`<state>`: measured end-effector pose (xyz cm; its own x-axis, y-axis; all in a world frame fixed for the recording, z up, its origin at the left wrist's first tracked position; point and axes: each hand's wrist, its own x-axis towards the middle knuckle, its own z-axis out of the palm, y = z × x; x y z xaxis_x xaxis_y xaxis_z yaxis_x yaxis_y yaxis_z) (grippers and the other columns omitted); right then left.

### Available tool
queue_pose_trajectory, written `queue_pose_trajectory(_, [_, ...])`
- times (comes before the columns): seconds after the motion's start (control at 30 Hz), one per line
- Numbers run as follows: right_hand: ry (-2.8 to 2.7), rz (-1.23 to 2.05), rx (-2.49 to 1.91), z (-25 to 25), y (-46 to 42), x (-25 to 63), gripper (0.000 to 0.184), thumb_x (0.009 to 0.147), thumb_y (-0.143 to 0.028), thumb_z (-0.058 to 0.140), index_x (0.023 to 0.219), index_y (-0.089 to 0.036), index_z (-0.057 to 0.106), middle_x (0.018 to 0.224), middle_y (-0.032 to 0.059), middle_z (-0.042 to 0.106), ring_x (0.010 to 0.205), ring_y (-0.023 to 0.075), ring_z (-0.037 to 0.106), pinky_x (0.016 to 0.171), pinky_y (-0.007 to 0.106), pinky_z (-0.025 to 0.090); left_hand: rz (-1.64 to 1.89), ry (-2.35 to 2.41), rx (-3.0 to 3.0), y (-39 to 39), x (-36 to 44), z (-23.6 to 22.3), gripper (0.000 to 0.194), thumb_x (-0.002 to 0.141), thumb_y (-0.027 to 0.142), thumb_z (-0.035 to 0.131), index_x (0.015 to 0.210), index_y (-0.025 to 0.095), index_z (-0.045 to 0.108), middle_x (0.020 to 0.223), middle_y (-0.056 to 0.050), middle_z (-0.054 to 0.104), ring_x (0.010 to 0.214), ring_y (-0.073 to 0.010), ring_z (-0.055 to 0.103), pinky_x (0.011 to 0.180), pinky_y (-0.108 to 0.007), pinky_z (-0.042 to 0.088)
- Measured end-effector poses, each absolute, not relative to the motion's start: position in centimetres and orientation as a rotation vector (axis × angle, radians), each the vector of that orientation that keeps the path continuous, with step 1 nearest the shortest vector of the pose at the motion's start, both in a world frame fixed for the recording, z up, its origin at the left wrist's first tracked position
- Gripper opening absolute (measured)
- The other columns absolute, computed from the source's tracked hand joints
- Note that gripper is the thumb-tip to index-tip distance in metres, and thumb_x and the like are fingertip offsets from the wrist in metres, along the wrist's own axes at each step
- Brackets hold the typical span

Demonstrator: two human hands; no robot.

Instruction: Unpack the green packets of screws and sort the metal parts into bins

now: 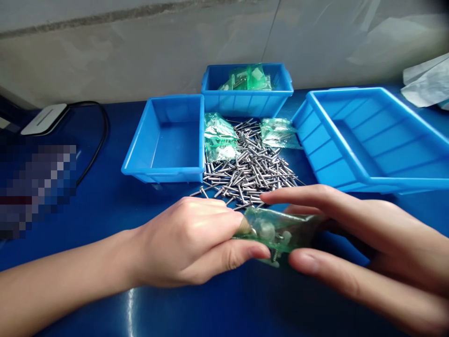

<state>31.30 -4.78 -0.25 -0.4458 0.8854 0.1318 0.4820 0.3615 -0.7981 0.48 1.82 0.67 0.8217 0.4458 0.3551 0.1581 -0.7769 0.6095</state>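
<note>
My left hand (206, 243) is closed on the near-left part of a green see-through plastic bag (277, 229), with the thumb along its lower edge. Inside the bag show whitish round pieces and a small screw. My right hand (365, 234) is at the bag's right end, its index finger stretched out above and its thumb apart below. Its other fingers are partly hidden behind the bag. Just beyond both hands spreads a loose pile of silver screws (256, 168). Two more green bags lie there, a left one (220, 135) and a right one (280, 132).
A blue bin (164, 175) stands left of the pile and a larger blue bin (326, 140) to the right. Behind is a blue bin (242, 103) holding green bags. A white device (45, 119) with a black cable sits far left on the blue table (105, 210).
</note>
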Motion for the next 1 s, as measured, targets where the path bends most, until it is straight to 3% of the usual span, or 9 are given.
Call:
queue_pose_trajectory(0.1, [-2.035,0.995,-1.210,0.0,-4.5,31.0,0.033,0.131,-0.065,0.070,0.158,-0.050,0.083,0.108,-0.0034,0.098,0.096,0.0284,0.098,0.057,0.025,0.069,0.686,0.459,2.425,1.7,0.7,0.8,0.061,0.145,0.039,0.055,0.093,0.017,0.079,0.079,-0.003,0.083,0.068,-0.0162,0.077,0.070,-0.024,0.063])
queue_pose_trajectory(0.2, [-2.054,1.071,-1.193,0.3,-4.2,30.7,0.018,0.131,-0.060,0.072,0.133,-0.047,0.083,0.091,-0.0074,0.091,0.073,0.0232,0.087,0.051,0.026,0.062,0.709,0.463,2.435,1.7,0.7,0.7,0.061,0.144,0.039,0.057,0.091,0.017,0.078,0.078,-0.003,0.082,0.066,-0.0162,0.078,0.069,-0.024,0.062])
queue_pose_trajectory(0.3, [-2.015,1.032,-1.197,0.1,-4.0,30.5,0.017,0.129,-0.061,0.076,0.136,-0.047,0.082,0.086,-0.0075,0.088,0.066,0.0222,0.080,0.051,0.027,0.060,0.727,0.458,2.449,1.7,0.7,0.6,0.059,0.144,0.040,0.059,0.092,0.018,0.076,0.080,-0.003,0.083,0.070,-0.0167,0.082,0.072,-0.024,0.064])
queue_pose_trajectory(0.4, [-1.940,0.922,-1.267,-0.3,-4.0,30.5,0.044,0.120,-0.074,0.087,0.151,-0.042,0.083,0.088,-0.0020,0.089,0.070,0.0269,0.084,0.056,0.031,0.065,0.740,0.433,2.477,1.5,0.7,0.4,0.057,0.144,0.039,0.060,0.092,0.018,0.074,0.077,-0.001,0.080,0.065,-0.0146,0.076,0.068,-0.024,0.061])
queue_pose_trajectory(0.5, [-1.965,0.859,-1.318,-0.7,-4.1,30.4,0.062,0.106,-0.083,0.098,0.147,-0.037,0.089,0.086,0.0022,0.087,0.081,0.0343,0.089,0.062,0.037,0.070,0.776,0.380,2.517,1.4,0.8,0.3,0.052,0.142,0.033,0.063,0.095,0.017,0.077,0.077,0.000,0.080,0.064,-0.0144,0.074,0.066,-0.026,0.060])
queue_pose_trajectory(0.9, [-2.106,0.702,-1.240,-1.2,-4.6,30.0,0.054,0.106,-0.083,0.095,0.137,-0.038,0.093,0.087,0.0041,0.085,0.091,0.0370,0.091,0.068,0.038,0.073,0.721,0.284,2.616,1.1,0.6,0.2,0.037,0.134,0.019,0.060,0.111,0.013,0.087,0.111,-0.010,0.091,0.085,-0.0199,0.088,0.081,-0.025,0.070])
queue_pose_trajectory(1.0, [-2.134,0.667,-1.218,-1.2,-4.9,30.0,0.052,0.108,-0.083,0.094,0.136,-0.039,0.094,0.087,0.0043,0.084,0.092,0.0368,0.090,0.068,0.038,0.072,0.697,0.312,2.638,1.0,0.6,0.2,0.034,0.133,0.016,0.059,0.112,0.016,0.087,0.102,-0.005,0.087,0.076,-0.0175,0.081,0.081,-0.023,0.069])
